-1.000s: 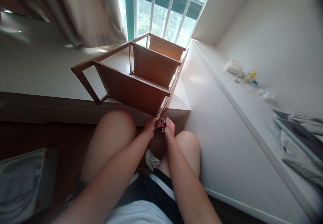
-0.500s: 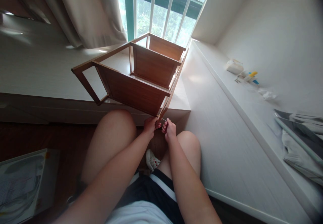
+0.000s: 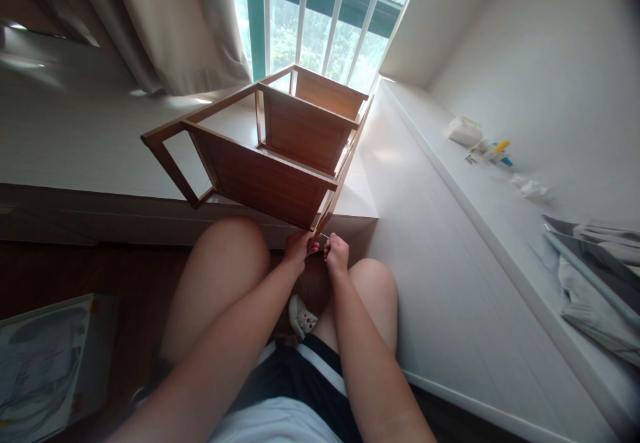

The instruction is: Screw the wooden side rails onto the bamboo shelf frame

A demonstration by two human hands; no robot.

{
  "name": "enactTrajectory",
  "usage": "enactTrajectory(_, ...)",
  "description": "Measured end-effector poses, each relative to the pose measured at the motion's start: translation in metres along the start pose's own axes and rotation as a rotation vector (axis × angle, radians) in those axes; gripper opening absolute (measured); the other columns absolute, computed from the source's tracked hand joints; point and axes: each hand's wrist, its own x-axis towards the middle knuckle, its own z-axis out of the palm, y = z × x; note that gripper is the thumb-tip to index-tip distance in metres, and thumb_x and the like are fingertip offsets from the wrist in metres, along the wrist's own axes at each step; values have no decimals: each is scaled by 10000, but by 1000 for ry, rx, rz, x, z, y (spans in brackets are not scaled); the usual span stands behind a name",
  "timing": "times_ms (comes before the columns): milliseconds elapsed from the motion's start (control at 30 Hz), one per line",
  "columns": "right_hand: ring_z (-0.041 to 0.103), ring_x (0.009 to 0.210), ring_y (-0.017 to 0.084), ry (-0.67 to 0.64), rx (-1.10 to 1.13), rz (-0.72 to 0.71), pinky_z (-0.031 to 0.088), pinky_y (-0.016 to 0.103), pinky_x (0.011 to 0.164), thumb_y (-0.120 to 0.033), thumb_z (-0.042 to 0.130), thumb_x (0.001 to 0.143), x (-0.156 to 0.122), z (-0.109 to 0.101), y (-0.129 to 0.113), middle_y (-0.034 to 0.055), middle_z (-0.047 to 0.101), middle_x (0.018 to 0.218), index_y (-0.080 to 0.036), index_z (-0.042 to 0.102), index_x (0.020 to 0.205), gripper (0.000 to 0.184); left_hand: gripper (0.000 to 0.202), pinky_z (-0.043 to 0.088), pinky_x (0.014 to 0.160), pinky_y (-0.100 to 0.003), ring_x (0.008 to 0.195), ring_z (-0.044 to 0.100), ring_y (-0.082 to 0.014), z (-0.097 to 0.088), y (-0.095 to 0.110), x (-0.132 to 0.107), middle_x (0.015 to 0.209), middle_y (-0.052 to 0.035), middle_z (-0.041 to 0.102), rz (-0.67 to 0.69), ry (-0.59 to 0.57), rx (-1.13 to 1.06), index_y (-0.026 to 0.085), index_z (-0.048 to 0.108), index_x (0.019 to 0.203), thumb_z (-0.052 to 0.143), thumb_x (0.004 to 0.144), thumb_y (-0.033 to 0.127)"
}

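A brown wooden shelf rack [image 3: 260,170] with several panels lies tilted on the pale ledge, its near corner jutting over the edge towards me. My left hand [image 3: 300,248] is closed around the end of the rack's post at that corner. Just to the right, my right hand [image 3: 337,254] is closed in a pinch on a thin metal rod [image 3: 324,236], which looks like a hex key. The rod's far end meets the side of the post; its tip and the fastening there are too small to make out.
The pale ledge [image 3: 75,143] runs under the window, beside a curtain [image 3: 185,30]. A white panel [image 3: 425,250] stands close on my right; its top bears small items and folded cloth [image 3: 590,283]. My knees flank the hands. A bin with papers [image 3: 45,370] is at lower left.
My right hand has turned slightly and shifted a little with the thin rod. My left hand and the rack stay in place.
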Motion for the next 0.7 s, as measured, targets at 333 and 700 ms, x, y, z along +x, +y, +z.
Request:
enactTrajectory(333,393,474,113,-17,-120,-127,322,241,469,-532,505,900,2,-5,0,-38,462,517,-214,482,610,431,113,504,526,-182,583,598,-67,0,-1,0,825,-17,702,-5,2,7,103,675,897,675,905,215)
enactTrajectory(700,395,446,102,-53,-75,-100,310,229,419,-553,500,903,5,-5,1,-43,501,543,-216,506,679,404,117,500,520,-188,571,603,-73,-1,-1,0,816,-25,720,-5,6,10,107,698,886,710,864,221)
